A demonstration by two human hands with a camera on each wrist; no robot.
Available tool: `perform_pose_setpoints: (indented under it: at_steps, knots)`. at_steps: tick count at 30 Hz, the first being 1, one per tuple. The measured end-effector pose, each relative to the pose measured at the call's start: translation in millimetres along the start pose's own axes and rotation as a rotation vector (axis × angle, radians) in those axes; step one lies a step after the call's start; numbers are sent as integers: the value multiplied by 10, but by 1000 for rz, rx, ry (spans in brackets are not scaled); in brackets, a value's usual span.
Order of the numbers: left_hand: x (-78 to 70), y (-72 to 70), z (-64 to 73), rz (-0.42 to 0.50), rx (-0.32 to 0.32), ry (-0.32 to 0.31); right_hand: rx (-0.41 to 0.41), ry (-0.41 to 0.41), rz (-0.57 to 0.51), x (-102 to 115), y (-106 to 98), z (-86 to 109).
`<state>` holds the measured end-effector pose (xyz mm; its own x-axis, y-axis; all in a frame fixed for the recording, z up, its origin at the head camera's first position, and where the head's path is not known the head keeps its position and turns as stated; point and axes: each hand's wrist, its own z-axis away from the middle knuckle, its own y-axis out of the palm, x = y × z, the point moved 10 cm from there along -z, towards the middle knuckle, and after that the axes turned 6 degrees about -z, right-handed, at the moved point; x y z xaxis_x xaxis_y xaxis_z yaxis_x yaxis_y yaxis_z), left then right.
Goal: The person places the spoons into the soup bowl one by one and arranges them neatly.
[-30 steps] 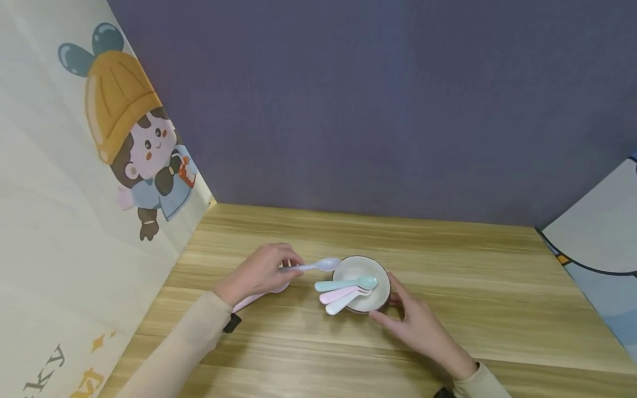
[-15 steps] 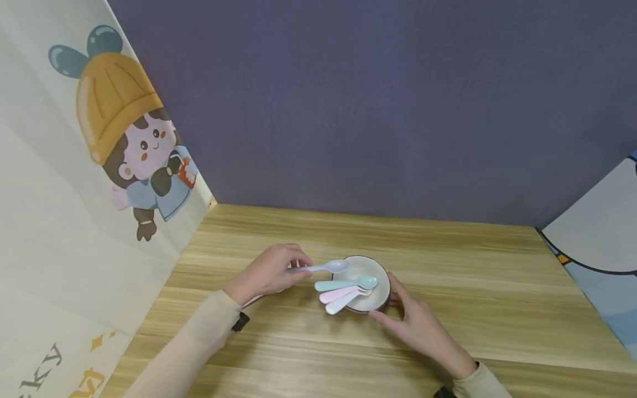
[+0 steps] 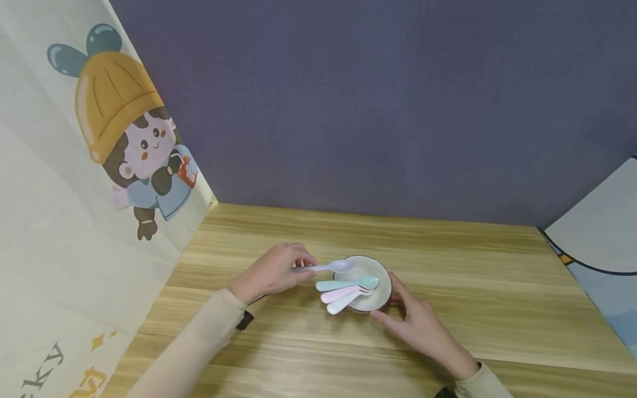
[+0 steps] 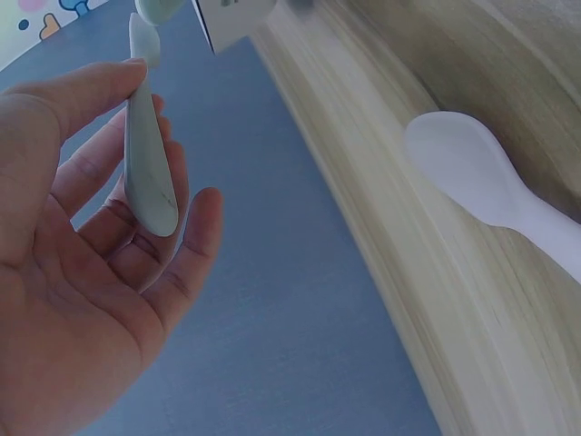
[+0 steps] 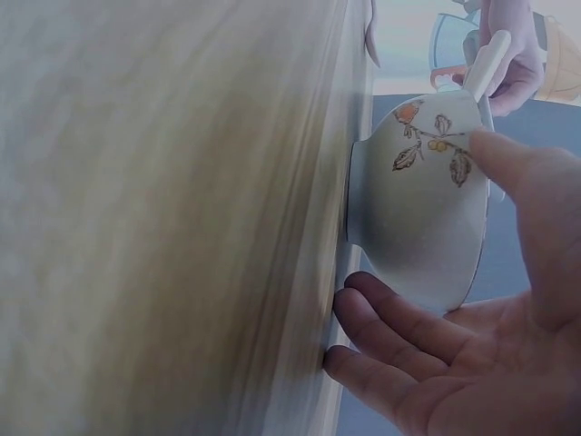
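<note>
My left hand point(image 3: 278, 271) pinches a lavender spoon point(image 3: 342, 266) by its handle, between thumb and fingertips. The spoon's head is over the left part of a white bowl point(image 3: 382, 296) with a dark rim; whether it touches the bowl I cannot tell. Inside lean a turquoise spoon point(image 3: 335, 285), a pink spoon point(image 3: 334, 296) and a pale blue-white spoon point(image 3: 340, 304), handles jutting out left. My right hand point(image 3: 418, 323) holds the bowl's right side, thumb near its front. The right wrist view shows a floral pattern point(image 5: 438, 145) on the bowl's outside and the thumb against it.
Another pale spoon point(image 4: 467, 168) lies on the wooden table point(image 3: 298, 354), mostly hidden under my left wrist in the head view. A dark blue-grey panel point(image 3: 373, 110) rises behind the table. On the left stands a pale wall point(image 3: 50, 221) with a cartoon figure.
My left hand has moved right with the lavender spoon, bringing its head from the bowl's left rim to over its inside. The right hand and bowl stay in place.
</note>
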<state>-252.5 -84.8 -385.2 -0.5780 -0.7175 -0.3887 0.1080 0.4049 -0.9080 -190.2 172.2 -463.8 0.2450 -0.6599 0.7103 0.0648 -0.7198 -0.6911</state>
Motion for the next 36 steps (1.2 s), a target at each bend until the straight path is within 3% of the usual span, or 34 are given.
perform_pose_setpoints:
  at_steps: [19,36]
  knots:
    - [-123,58,116,-16,60,86,-37,49,-5,173,152,252]
    - [-164,139,-65,-15,75,49,-17,12,-15,52,102,82]
